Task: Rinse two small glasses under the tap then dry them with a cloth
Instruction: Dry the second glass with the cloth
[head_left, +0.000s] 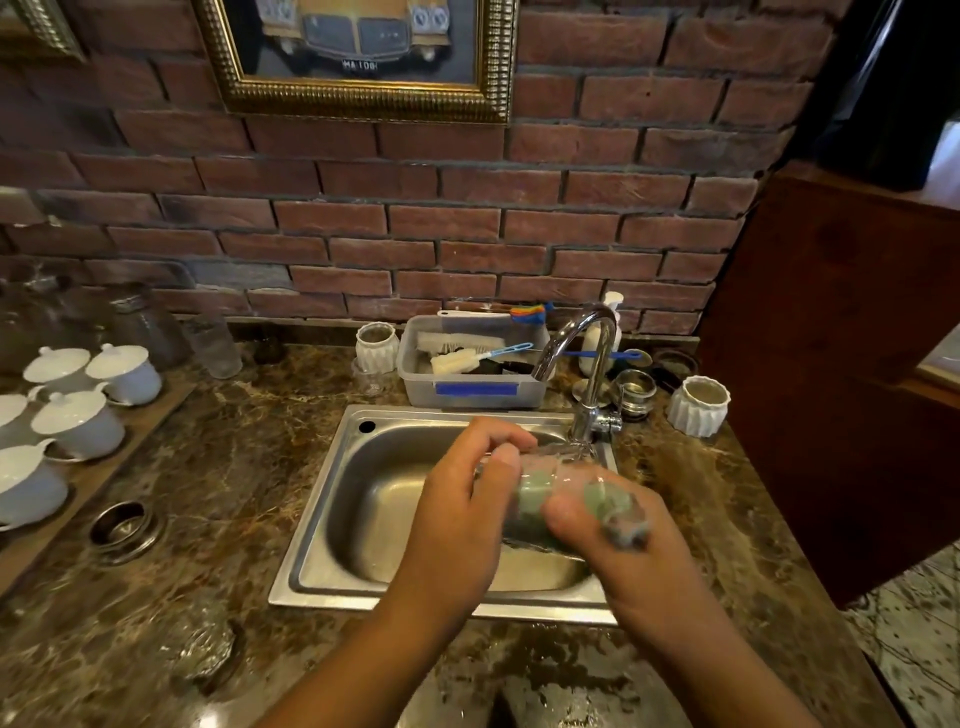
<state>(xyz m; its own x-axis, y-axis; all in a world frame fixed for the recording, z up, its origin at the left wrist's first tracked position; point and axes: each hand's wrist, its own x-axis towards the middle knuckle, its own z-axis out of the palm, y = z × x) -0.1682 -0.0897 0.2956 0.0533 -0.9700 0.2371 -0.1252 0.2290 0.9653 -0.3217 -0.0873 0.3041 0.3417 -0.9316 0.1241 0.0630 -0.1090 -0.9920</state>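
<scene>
**Glass held over sink, cloth inside**

Brown marble counter under a brick wall; steel sink set in, tap at its far right corner; left hand closed around a small clear glass lying sideways above the basin; right hand closed on a green-grey cloth pushed into the glass mouth; motion blur hides detail; white lidded cups far left.

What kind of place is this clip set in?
Probably a café or bar wash-up counter: a small steel sink with tap, a tub of brushes, and rows of lidded white cups.
</scene>
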